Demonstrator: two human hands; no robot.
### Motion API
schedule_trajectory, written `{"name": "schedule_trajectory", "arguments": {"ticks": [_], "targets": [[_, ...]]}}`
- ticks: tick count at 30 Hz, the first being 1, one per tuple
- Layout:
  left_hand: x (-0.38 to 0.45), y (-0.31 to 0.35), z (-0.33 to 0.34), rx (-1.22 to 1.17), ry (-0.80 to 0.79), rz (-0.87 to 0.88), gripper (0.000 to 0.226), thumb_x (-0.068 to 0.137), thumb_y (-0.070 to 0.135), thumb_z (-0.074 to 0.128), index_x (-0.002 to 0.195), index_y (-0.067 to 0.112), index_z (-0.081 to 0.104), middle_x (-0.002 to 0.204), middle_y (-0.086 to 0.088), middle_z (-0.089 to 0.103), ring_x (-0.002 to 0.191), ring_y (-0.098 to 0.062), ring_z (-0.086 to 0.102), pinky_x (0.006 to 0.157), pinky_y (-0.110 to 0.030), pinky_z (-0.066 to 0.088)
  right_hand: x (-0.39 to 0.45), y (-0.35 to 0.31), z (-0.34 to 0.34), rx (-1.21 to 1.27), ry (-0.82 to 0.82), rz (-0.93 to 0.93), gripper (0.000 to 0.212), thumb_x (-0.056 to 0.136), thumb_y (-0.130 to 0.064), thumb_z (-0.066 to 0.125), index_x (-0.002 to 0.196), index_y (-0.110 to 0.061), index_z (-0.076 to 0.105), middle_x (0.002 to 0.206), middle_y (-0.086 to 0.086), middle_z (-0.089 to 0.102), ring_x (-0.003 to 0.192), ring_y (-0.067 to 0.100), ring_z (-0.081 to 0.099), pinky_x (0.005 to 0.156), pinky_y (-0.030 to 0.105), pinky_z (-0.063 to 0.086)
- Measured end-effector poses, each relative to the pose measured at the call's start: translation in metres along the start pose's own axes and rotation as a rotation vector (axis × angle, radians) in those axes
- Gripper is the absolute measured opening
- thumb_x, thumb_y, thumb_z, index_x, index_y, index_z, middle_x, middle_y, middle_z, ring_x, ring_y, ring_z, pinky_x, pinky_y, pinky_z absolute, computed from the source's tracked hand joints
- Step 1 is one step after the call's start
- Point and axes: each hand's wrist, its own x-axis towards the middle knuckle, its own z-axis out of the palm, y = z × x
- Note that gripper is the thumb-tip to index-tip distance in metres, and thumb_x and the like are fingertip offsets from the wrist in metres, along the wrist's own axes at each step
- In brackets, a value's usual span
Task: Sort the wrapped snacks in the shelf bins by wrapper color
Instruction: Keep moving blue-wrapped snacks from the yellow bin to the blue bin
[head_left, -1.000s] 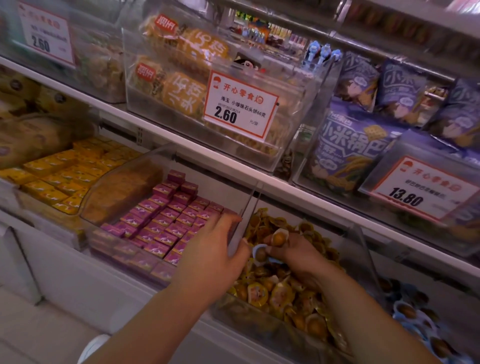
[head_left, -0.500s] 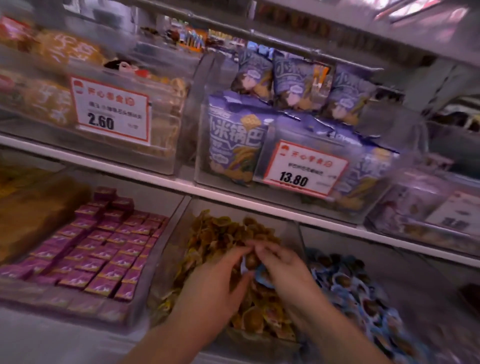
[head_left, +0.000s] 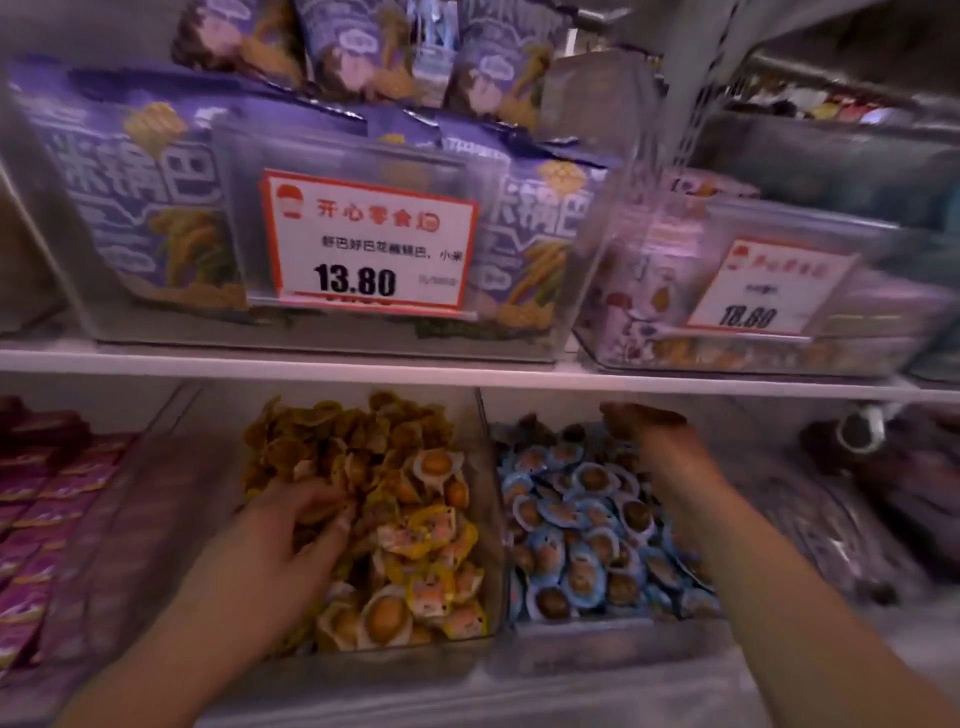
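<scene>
Fingers (head_left: 332, 512) of left hand (head_left: 280, 551) dig into yellow-wrapped snacks (head_left: 426, 545).

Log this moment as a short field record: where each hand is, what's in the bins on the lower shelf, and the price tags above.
left hand: in the yellow-wrapper bin, fingers down among the yellow-wrapped snacks; grip unclear
right hand: over the back of the blue-wrapper bin, fingers curled downward; whether it holds anything is unclear, blurred
blue-wrapped snacks: fill that bin
pink packets: in the bin at far left
price tags above: 13.80 tag on the purple bags bin; second tag to its right, blurred
</scene>
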Motion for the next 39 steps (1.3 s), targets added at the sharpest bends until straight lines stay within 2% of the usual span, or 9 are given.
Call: {"name": "schedule_trajectory", "arguments": {"ticks": [4, 8, 11, 14, 17, 25, 31, 36, 39], "targets": [[0.008, -0.005, -0.004, 0.066, -0.039, -0.128, 0.043, 0.087, 0.036, 0.067, 0.128, 0.023, 0.061, 0.13, -0.007, 0.06, 0.117, -0.027, 0.059, 0.099, -0.039, 0.046, -0.02, -0.011, 0.003, -0.087, 0.202, -0.405, 0.015, 0.088, -0.02, 0.063, 0.098, -0.018, 0.075, 0.1, 0.0, 0.076, 0.091, 0.004, 0.067, 0.075, 0.019, 0.049], [0.013, -0.02, -0.001, 0.06, -0.168, -0.277, 0.073, 0.091, 0.049, 0.058, 0.153, 0.024, 0.029, 0.155, -0.012, 0.036, 0.141, -0.029, 0.037, 0.114, -0.038, 0.033, -0.083, -0.022, 0.076, -0.252, -0.218, -0.712, 0.024, 0.082, -0.041, 0.05, 0.094, -0.04, 0.07, 0.089, -0.021, 0.073, 0.082, -0.003, 0.067, 0.076, 0.018, 0.052], [0.013, -0.024, -0.005, -0.109, -0.181, -0.257, 0.078, 0.082, 0.063, 0.055, 0.148, 0.027, 0.037, 0.148, -0.007, 0.047, 0.138, -0.024, 0.043, 0.113, -0.039, 0.036, -0.099, -0.023, 0.141, -0.574, -0.54, -0.534, 0.051, 0.083, -0.06, 0.045, 0.129, -0.039, 0.053, 0.111, -0.008, 0.067, 0.101, 0.013, 0.063, 0.095, 0.038, 0.052], [0.017, -0.026, -0.008, -0.182, -0.158, -0.3, 0.075, 0.084, 0.061, 0.06, 0.146, 0.023, 0.038, 0.146, -0.006, 0.05, 0.136, -0.023, 0.045, 0.111, -0.039, 0.039, -0.081, -0.027, 0.178, -0.907, -0.533, -0.281, 0.06, 0.096, -0.054, 0.041, 0.145, -0.018, 0.042, 0.148, 0.014, 0.044, 0.136, 0.033, 0.042, 0.113, 0.041, 0.035], [0.027, -0.028, -0.001, -0.142, -0.187, -0.338, 0.071, 0.092, 0.053, 0.057, 0.15, 0.019, 0.034, 0.151, -0.011, 0.043, 0.139, -0.027, 0.041, 0.113, -0.038, 0.036, -0.067, -0.027, 0.182, -0.864, -0.491, -0.119, 0.061, 0.097, -0.051, 0.036, 0.143, -0.012, 0.044, 0.15, 0.018, 0.041, 0.137, 0.035, 0.04, 0.113, 0.042, 0.035], [0.05, -0.015, 0.007, -0.039, -0.332, -0.504, 0.086, 0.097, 0.056, 0.043, 0.158, 0.017, -0.004, 0.163, -0.021, 0.008, 0.149, -0.037, 0.015, 0.12, -0.042, 0.02, -0.076, -0.029, 0.174, -0.962, -0.478, -0.067, 0.043, 0.102, -0.035, 0.033, 0.129, -0.011, 0.057, 0.142, 0.019, 0.05, 0.129, 0.034, 0.048, 0.098, 0.03, 0.037], [0.055, -0.016, 0.007, 0.083, -0.24, -0.503, 0.078, 0.092, 0.06, 0.042, 0.153, 0.019, 0.017, 0.151, -0.022, 0.039, 0.135, -0.041, 0.04, 0.112, -0.046, 0.032, -0.06, -0.037, 0.182, -0.492, -0.314, 0.038, 0.043, 0.104, -0.034, 0.036, 0.14, -0.016, 0.051, 0.147, 0.012, 0.048, 0.134, 0.029, 0.045, 0.114, 0.036, 0.034], [0.057, -0.012, 0.01, -0.297, -0.105, -0.664, 0.075, 0.089, 0.055, 0.054, 0.149, 0.015, 0.033, 0.147, -0.015, 0.047, 0.132, -0.036, 0.047, 0.107, -0.037, 0.037, -0.046, -0.028, 0.18, -0.496, -0.29, 0.087, 0.031, 0.103, -0.028, 0.038, 0.114, -0.013, 0.062, 0.135, 0.013, 0.058, 0.124, 0.028, 0.053, 0.107, 0.034, 0.039], [0.064, -0.014, 0.01, -0.671, -0.181, -0.784, 0.066, 0.09, 0.057, 0.053, 0.134, 0.009, 0.058, 0.133, -0.016, 0.061, 0.119, -0.033, 0.06, 0.107, -0.043, 0.044, -0.042, -0.016, 0.192, -0.499, -0.343, 0.208, 0.049, 0.103, -0.033, 0.03, 0.134, -0.005, 0.055, 0.145, 0.017, 0.05, 0.132, 0.032, 0.047, 0.112, 0.039, 0.037]]}}
